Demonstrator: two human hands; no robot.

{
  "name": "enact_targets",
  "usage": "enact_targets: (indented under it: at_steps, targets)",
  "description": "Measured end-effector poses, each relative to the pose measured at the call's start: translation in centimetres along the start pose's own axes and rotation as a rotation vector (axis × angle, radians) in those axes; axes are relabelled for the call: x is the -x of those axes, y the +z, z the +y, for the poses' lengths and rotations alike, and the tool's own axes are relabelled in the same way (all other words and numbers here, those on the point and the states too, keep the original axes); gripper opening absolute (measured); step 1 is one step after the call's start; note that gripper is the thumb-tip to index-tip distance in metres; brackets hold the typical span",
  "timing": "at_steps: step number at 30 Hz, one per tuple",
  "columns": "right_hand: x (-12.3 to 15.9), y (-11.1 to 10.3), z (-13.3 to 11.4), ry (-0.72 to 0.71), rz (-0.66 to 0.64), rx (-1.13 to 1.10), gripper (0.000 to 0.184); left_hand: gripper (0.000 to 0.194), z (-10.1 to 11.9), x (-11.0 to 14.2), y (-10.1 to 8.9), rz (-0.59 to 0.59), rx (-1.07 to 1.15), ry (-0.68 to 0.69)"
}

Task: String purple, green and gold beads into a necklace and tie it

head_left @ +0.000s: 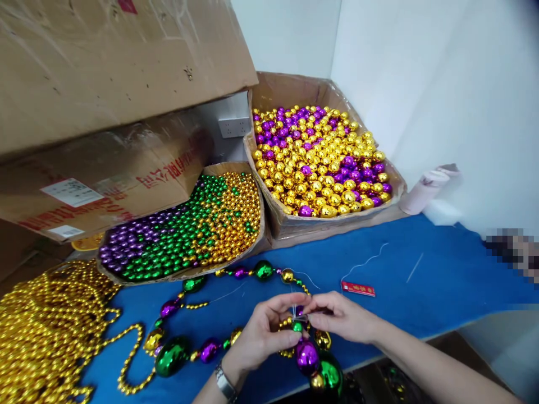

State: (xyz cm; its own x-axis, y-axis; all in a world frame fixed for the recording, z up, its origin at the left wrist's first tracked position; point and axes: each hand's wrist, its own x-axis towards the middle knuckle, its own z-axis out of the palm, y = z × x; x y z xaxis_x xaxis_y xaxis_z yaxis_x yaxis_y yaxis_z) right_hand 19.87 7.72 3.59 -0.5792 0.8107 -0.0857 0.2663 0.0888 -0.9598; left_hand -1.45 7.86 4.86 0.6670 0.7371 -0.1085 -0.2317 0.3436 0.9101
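A beaded necklace [209, 349] of large green, purple and gold balls lies in a loop on the blue tabletop. Its near end, with a purple ball [307, 357] and a big green ball [330, 375], hangs by the table's front edge. My left hand [263, 335], with a watch at the wrist, is closed around the strand beside a small green bead [297, 326]. Against it, my right hand [343, 318] pinches the pale thread [294, 310] just above that bead. Whether a small tool is between the right fingertips cannot be made out.
Gold bead strings [46, 331] pile up at the left. Behind stand a carton of small beads [181, 235] and a carton of gold and purple balls [320, 163]. Large cardboard boxes [105, 174] overhang the left. A red packet [357, 289] and loose threads lie right of the hands.
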Motion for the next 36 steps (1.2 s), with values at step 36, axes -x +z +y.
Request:
enact_targets:
  at_steps: [36]
  targets:
    - [1.7, -1.6, -4.0, -0.073, 0.141, 0.648, 0.020, 0.066, 2.1, -0.6, 0.6, -0.028, -0.161, -0.008]
